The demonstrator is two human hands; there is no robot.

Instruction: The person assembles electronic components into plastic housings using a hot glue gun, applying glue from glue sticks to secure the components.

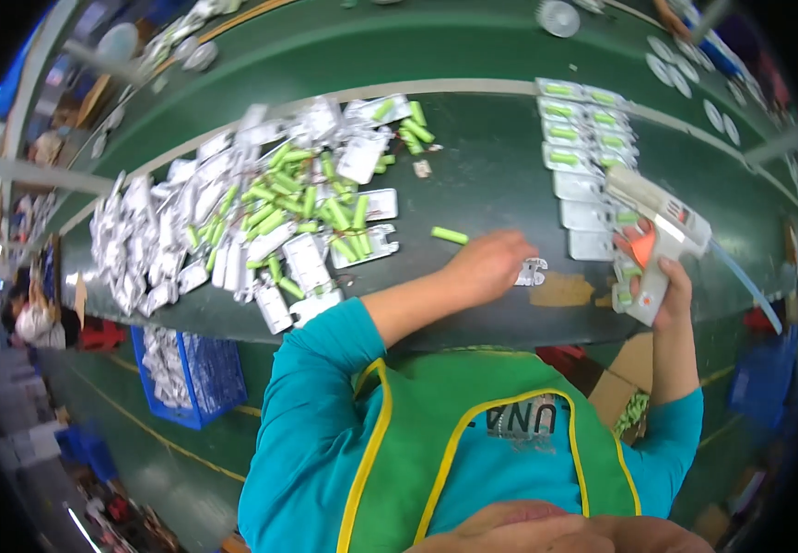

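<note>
My right hand [674, 288] is wrapped round the handle of a white glue gun [681, 226] with an orange trigger; its nozzle points up and left, over the column of white housings. A pale blue glue stick [749, 288] trails from the gun's back. Near the table's front edge, my left hand [491, 267] has its fingers closed at the edge of a small white plastic part [533, 272]; the fingertips are partly hidden. Just left of and beyond that hand lies a single green battery cell [450, 235].
White housings [587, 186] stand in a column, the far ones bearing green cells. Brownish cardboard [560, 290] lies by the near edge. A heap of white housings [141, 240] and green cells [275, 198] covers the table's left. Below is a blue crate [192, 415]; beyond runs a green conveyor [473, 60].
</note>
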